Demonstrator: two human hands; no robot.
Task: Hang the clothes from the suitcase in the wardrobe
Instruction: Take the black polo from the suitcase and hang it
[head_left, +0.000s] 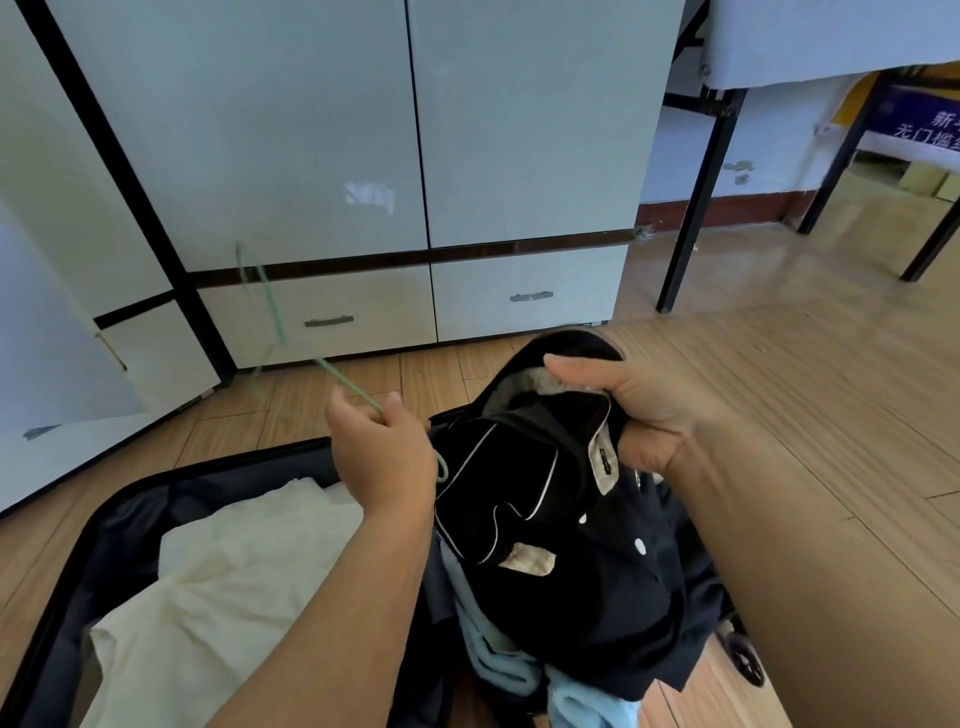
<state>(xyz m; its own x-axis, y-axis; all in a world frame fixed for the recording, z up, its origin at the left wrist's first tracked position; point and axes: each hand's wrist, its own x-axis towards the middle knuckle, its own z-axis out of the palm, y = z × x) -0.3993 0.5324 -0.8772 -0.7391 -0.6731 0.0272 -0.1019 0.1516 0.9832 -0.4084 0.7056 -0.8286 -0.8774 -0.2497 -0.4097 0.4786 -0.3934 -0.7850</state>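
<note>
**Dark shirt up by the collar, hanger in the other hand**

Dark shirt (561, 525) sits centre to lower right of frame, lifted over the open suitcase (130, 499); white piping and white buttons show; right hand (639, 410) grips it at the collar, thumb on top, fingers curled under the fabric; rest of the garment sags in folds, so soft, light, no stiffness; collar and shoulder seams look like the best hold, cloth bunches anywhere else; buttons could snag on the hanger.

Left hand (384, 452) centre frame pinches a thin green hanger (291, 338); hanger is motion-blurred, runs up-left toward the drawers; looks like light wire or plastic, probably flexes.

Still in the suitcase, lower left: cream garment (208, 582); light blue garment (519, 675) under the shirt, bottom centre.

Wardrobe (363, 130) fills upper left and centre, main doors shut; a white door panel at the far left looks swung open; drawers (322, 317) below; wood floor (779, 364) right.
</note>
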